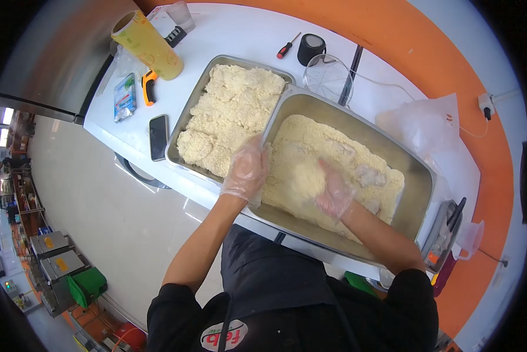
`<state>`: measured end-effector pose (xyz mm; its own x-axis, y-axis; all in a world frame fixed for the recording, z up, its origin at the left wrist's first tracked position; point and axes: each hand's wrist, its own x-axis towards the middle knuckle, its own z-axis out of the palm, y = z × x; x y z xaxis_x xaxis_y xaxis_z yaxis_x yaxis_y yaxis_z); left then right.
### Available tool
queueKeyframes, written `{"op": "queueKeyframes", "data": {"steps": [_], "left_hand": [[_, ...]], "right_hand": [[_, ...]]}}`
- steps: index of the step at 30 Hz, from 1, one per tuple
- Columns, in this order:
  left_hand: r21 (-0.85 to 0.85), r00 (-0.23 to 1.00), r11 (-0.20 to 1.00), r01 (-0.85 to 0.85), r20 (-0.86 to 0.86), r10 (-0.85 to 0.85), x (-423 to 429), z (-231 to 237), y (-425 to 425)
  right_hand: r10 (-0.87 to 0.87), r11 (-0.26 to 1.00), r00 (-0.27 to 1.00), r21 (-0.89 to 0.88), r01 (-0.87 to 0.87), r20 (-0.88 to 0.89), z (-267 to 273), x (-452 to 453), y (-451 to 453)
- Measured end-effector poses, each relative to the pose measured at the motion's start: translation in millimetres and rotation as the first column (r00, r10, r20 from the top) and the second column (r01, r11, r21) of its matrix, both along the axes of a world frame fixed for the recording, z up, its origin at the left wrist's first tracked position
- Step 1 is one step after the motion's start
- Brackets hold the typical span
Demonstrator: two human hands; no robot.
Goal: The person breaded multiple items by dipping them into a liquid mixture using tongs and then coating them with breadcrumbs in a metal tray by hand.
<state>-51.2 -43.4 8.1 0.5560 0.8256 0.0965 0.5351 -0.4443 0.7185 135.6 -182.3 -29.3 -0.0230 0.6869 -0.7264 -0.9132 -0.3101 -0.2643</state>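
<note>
A deep steel pan (391, 119) holds loose pale yellow breading (298, 132) with several lightly dusted raw pieces (371, 175) in it. My left hand (248, 169), in a clear plastic glove, grips this pan's left rim where it meets a second steel tray (201, 99). That tray is filled with coated pieces (237, 110), thickly covered in crumbs. Inside the deep pan, my right hand (336, 189), gloved the same way, cups a heap of breading. Motion blurs the heap, and whether a piece lies within it is hidden.
On the white table (245, 35) are a cling film roll (151, 48), an orange-black handheld device (149, 88), a phone (158, 137), a screwdriver (288, 46), a black speaker (312, 48) and a wire strainer (328, 79). Right of the pan are a plastic bag (422, 123) and a utensil tray (439, 237).
</note>
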Motion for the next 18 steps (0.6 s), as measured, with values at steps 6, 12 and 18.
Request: {"op": "queueKeyframes", "data": {"steps": [6,12,18], "left_hand": [[-0.011,0.999,1.0,0.008,0.034,-0.007,3.2,-3.7,1.2],[-0.094,1.0,0.996,-0.002,-0.007,0.001,4.5,5.0,-1.7],[-0.007,0.999,1.0,0.025,0.027,-0.025,4.9,5.7,-0.2]], "right_hand": [[0.411,0.794,0.305,-0.173,-0.583,0.859,-34.2,35.7,-32.1],[-0.02,0.438,-0.717,-0.638,-0.633,0.697,-40.4,8.4,-63.8],[0.457,0.282,-0.069,-0.218,-0.934,0.887,-47.3,-61.7,20.7]]}}
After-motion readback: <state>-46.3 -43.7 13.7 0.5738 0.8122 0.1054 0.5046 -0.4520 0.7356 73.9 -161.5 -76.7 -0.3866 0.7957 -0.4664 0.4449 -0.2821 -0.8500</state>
